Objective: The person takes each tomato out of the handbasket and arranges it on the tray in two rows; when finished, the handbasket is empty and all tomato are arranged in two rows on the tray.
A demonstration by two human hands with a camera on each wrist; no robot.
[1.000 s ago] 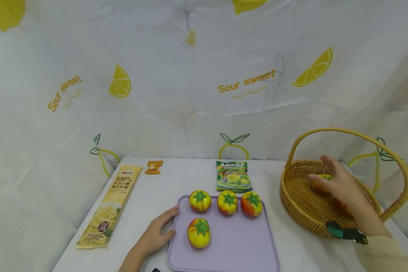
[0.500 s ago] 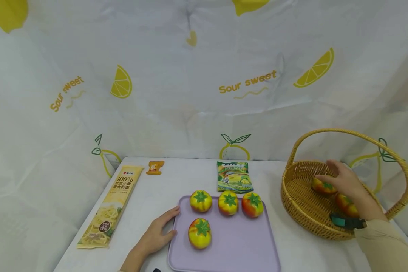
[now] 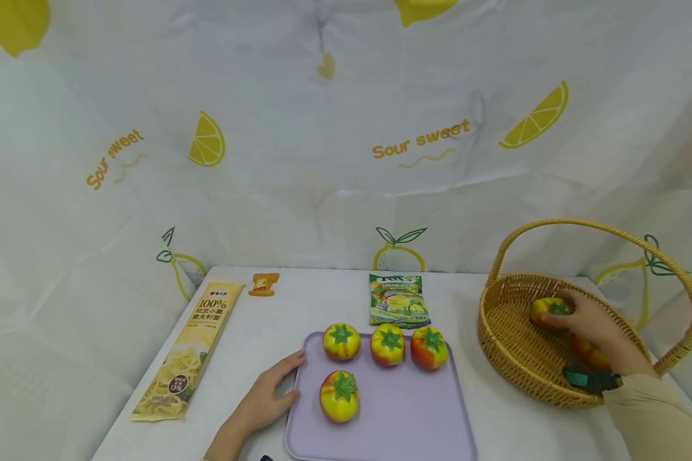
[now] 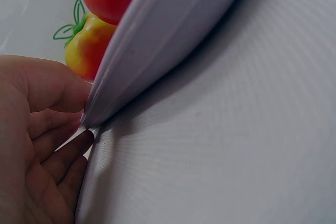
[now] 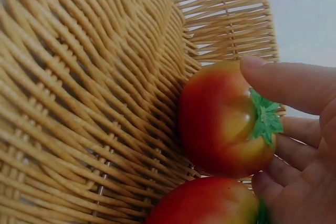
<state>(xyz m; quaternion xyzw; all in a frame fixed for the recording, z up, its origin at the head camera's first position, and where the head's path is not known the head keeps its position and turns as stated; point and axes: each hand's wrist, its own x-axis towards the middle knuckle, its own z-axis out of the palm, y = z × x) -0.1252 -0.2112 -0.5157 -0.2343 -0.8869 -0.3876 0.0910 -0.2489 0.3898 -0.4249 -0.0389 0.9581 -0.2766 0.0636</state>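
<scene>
**A:** Right hand (image 3: 591, 323) is down inside the wicker basket (image 3: 513, 349), fingers curled round a toy tomato (image 3: 548, 309). The wrist view shows it well: thumb (image 5: 294, 85) over the top beside the green calyx, the other fingers cupped underneath, tomato (image 5: 226, 121) leaning on the woven wall.

**B:** And a 2nd tomato (image 3: 588, 352) in there?

**A:** Yes, just beside the gripped one, but the hand covers most of it from the head camera. In the wrist view it (image 5: 205, 203) is cut off by the bottom edge. I can't tell whether the 2 touch.

**B:** The left hand?

**A:** Left hand (image 3: 262, 403) lies flat on the white table (image 3: 265, 320), fingers straight, against the left edge of the lilac tray (image 3: 403, 416). Thumb on the rim, fingertips at the corner. Up close, the fingers (image 4: 52, 156) sit right at the tray's lip (image 4: 157, 40); whether any go under it is hard to make out.

**B:** What's on the tray?

**A:** 4 tomatoes: 3 in a row at the back, left (image 3: 341, 340), middle (image 3: 387, 344) and right (image 3: 428, 347), and 1 in front (image 3: 339, 396), nearest the left hand. None touched.

**B:** Anything else around?

**A:** A green snack packet (image 3: 398, 299) just behind the tray, a long pasta packet (image 3: 189, 349) far left, a small orange sachet (image 3: 263, 283) at the back. The basket stands well apart to the tray's right.
</scene>
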